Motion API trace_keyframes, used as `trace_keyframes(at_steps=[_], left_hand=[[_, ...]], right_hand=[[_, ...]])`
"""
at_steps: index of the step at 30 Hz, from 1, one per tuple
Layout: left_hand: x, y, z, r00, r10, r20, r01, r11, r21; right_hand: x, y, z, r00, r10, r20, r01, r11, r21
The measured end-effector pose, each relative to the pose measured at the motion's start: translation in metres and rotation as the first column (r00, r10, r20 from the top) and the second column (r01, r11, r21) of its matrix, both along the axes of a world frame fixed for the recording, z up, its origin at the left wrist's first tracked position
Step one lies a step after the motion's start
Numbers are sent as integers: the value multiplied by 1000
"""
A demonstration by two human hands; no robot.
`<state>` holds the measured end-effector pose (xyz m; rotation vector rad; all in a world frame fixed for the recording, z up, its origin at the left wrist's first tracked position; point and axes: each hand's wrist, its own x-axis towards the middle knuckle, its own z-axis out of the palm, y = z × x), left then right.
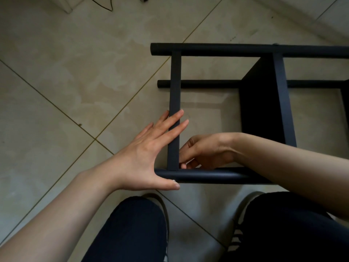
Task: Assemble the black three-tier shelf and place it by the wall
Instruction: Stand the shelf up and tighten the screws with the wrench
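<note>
Beige floor tiles (pixel 62 76) with thin dark joints spread out below us, and a pale wall base (pixel 294 17) runs across the upper right corner. On the floor lies the black shelf (pixel 264 103), tipped on its side, so that its round posts run left to right and its flat crossbars run away from us. One dark panel (pixel 258 103) stands on edge between the posts.

Our left hand (pixel 149 148) is spread flat, fingers straight and laid across the nearer-left crossbar (pixel 174 91), the thumb stretched along the near post (pixel 207 175); it presses and steadies and grips nothing. Our right hand (pixel 205 151) reaches through the frame from the right, its fingers curled at the corner where that crossbar meets the near post. They seem to pinch something small there, but we cannot tell what it is, as the fingers hide it.

Our knees in dark trousers (pixel 136 231) sit just under the near post, with shoes (pixel 160 203) showing at the floor. To the left of the shelf the floor lies bare and wide. A black cable (pixel 105 4) curls at the top edge, well apart from the shelf, and the shelf's right end runs out of view.
</note>
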<state>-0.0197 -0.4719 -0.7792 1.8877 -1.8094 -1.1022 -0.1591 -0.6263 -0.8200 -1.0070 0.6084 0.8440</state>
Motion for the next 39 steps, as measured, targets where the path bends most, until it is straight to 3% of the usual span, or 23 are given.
trace_keyframes(at_steps=[19,25,31,36,39], left_hand=[[0,0,-1,1000,3,-8,-3,1000,3],[0,0,0,1000,1,-9,-1,1000,-3],[0,0,-2,1000,3,-2,-3,1000,-5],[0,0,-1,1000,5,-3,-5,1000,-3],[0,0,-2,1000,3,-6,-3,1000,-1]], right_hand=[[3,5,-5,1000,8,-2,-8,998,-63],[0,-2,-1,1000,21,16,-21,1000,13],[1,5,-3,1000,12,-2,-12,995,-98],[1,2,0,1000,-7,4,7,1000,-15],[0,-2,2,1000,22,-3,-22,999,-46]])
